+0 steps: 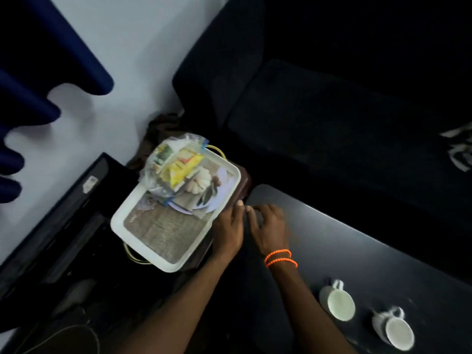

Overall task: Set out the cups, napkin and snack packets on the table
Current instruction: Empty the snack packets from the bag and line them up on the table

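Note:
A white tray [132,213] with a printed mat sits on a small brown stand left of the dark table [357,251]. On the tray's far end lies a clear bag of snack packets [176,164], yellow ones showing, over some folded paper [194,208]. My left hand [228,229] is at the tray's right rim; its fingertips are blurred, so a grip is unclear. My right hand [269,226], with orange bracelets on the wrist, hovers with fingers spread over the table's near corner, holding nothing. Two white cups [337,301] [393,328] stand on the table at lower right.
A dark sofa [332,123] runs behind the table, with crumpled paper [459,149] on its right end. A black cabinet or screen [63,221] stands left of the tray against the pale wall. Blue curtain folds [25,98] hang at the upper left.

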Available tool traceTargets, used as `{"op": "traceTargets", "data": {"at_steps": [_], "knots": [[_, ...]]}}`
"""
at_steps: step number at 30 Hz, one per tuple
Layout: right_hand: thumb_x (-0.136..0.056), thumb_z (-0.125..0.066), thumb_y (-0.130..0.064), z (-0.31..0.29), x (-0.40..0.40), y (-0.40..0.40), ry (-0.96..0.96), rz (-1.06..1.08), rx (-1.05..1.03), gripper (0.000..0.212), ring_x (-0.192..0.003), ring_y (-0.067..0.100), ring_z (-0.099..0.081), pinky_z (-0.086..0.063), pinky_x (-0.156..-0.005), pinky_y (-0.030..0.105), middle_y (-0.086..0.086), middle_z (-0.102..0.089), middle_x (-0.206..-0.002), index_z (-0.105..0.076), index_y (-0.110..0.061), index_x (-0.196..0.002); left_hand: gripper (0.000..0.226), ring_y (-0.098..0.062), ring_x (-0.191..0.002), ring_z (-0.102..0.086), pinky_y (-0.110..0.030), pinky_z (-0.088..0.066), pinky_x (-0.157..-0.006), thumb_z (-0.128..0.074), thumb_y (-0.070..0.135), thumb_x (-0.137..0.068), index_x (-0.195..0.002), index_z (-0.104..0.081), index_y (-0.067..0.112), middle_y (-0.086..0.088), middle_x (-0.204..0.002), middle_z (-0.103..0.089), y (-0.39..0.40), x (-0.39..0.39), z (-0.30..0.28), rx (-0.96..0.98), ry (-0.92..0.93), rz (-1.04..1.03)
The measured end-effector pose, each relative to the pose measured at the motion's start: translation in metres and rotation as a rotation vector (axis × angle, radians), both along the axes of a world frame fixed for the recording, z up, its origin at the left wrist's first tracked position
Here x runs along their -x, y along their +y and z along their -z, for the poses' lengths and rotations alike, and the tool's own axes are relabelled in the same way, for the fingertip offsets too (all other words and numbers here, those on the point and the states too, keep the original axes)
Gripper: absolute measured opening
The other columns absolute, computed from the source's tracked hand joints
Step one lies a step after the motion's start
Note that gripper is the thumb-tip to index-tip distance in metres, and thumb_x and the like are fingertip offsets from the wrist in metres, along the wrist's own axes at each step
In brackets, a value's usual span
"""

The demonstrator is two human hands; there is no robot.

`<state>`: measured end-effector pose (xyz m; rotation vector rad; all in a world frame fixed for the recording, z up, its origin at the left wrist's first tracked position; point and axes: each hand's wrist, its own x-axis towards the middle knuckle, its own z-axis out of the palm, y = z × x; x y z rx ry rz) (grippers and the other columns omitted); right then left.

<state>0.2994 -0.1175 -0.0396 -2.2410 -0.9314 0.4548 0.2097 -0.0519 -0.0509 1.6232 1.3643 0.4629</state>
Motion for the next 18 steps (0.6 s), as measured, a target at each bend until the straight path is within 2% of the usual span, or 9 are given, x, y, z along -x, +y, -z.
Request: {"op": "traceTargets", "data": {"at_steps": [2, 5, 7, 9, 10, 12, 14, 16, 18], "knots": [[-0.093, -0.068, -0.029, 0.002, 0.011, 0.046, 0.079, -0.031, -0.006, 0.025, -0.092, 0.033, -0.062, -0.047, -0.083, 0.034, 0.014, -0.070, -0.090, -0.073, -0.005, -0.089, 0.036, -0.024, -0.097, -0.071, -0.031, -0.048, -0.084, -0.050, 0.028, -0.107, -0.099, -0.078, 0.005, -0.013, -0.098, -0.079, 0.037, 0.017, -0.002, -0.025, -0.025, -0.075], [-0.092, -0.067, -0.043, 0.009, 0.022, 0.109, 0.328, 0.036, 0.042, 0.035, -0.098, 0.023, -0.067, -0.042, -0.082, 0.022, 0.009, -0.073, -0.105, -0.075, -0.011, -0.103, 0.034, -0.032, -0.094, -0.068, -0.048, -0.052, -0.084, -0.052, 0.024, -0.105, -0.091, -0.073, 0.001, -0.018, -0.092, -0.073, 0.094, 0.043, -0.008, -0.130, -0.011, -0.210], [-0.091, -0.062, -0.052, 0.018, 0.023, 0.148, 0.538, 0.111, 0.096, 0.040, -0.099, 0.025, -0.069, -0.050, -0.090, 0.027, 0.009, -0.075, -0.102, -0.076, -0.014, -0.093, 0.032, -0.039, -0.100, -0.061, -0.051, -0.049, -0.089, -0.055, 0.027, -0.104, -0.094, -0.072, 0.002, -0.024, -0.099, -0.065, 0.134, 0.062, -0.011, -0.255, 0.097, -0.308], [-0.093, -0.054, -0.058, 0.027, 0.023, 0.183, 0.778, 0.211, 0.108, 0.046, -0.099, 0.032, -0.069, -0.053, -0.097, 0.042, 0.014, -0.075, -0.100, -0.069, -0.016, -0.081, 0.032, -0.040, -0.113, -0.054, -0.048, -0.044, -0.100, -0.059, 0.034, -0.102, -0.112, -0.072, 0.007, -0.024, -0.116, -0.061, 0.172, 0.079, -0.012, -0.302, 0.211, -0.363], [-0.094, -0.051, -0.059, 0.030, 0.024, 0.198, 0.912, 0.275, 0.083, 0.047, -0.096, 0.032, -0.069, -0.054, -0.096, 0.045, 0.015, -0.074, -0.099, -0.067, -0.017, -0.080, 0.037, -0.040, -0.119, -0.051, -0.046, -0.041, -0.105, -0.059, 0.040, -0.101, -0.120, -0.070, 0.010, -0.022, -0.125, -0.059, 0.188, 0.087, -0.011, -0.311, 0.265, -0.365], [-0.095, -0.050, -0.062, 0.038, 0.026, 0.221, 1.136, 0.422, -0.012, 0.051, -0.080, 0.026, -0.067, -0.057, -0.079, 0.039, 0.010, -0.071, -0.090, -0.065, -0.014, -0.083, 0.042, -0.038, -0.124, -0.047, -0.046, -0.038, -0.107, -0.054, 0.051, -0.101, -0.124, -0.069, 0.020, -0.015, -0.134, -0.057, 0.216, 0.099, -0.006, -0.316, 0.364, -0.340], [-0.093, -0.049, -0.066, 0.044, 0.031, 0.238, 1.236, 0.525, -0.082, 0.054, -0.065, 0.018, -0.061, -0.051, -0.062, 0.031, 0.003, -0.066, -0.075, -0.063, -0.015, -0.079, 0.047, -0.040, -0.117, -0.055, -0.048, -0.043, -0.101, -0.043, 0.053, -0.103, -0.112, -0.072, 0.017, -0.019, -0.123, -0.064, 0.238, 0.107, 0.001, -0.295, 0.369, -0.230], [-0.091, -0.046, -0.070, 0.048, 0.032, 0.248, 1.276, 0.585, -0.087, 0.059, -0.055, 0.017, -0.054, -0.046, -0.057, 0.028, 0.000, -0.059, -0.063, -0.061, -0.016, -0.072, 0.055, -0.043, -0.103, -0.063, -0.046, -0.049, -0.090, -0.037, 0.049, -0.107, -0.097, -0.070, 0.006, -0.028, -0.105, -0.067, 0.253, 0.111, 0.009, -0.150, 0.266, -0.125], [-0.092, -0.044, -0.070, 0.050, 0.029, 0.254, 1.338, 0.598, -0.079, 0.062, -0.054, 0.019, -0.051, -0.047, -0.058, 0.029, 0.002, -0.055, -0.063, -0.061, -0.013, -0.075, 0.050, -0.040, -0.101, -0.065, -0.043, -0.050, -0.088, -0.040, 0.047, -0.107, -0.099, -0.071, 0.008, -0.027, -0.103, -0.067, 0.259, 0.114, 0.014, -0.053, 0.210, -0.113]]}}
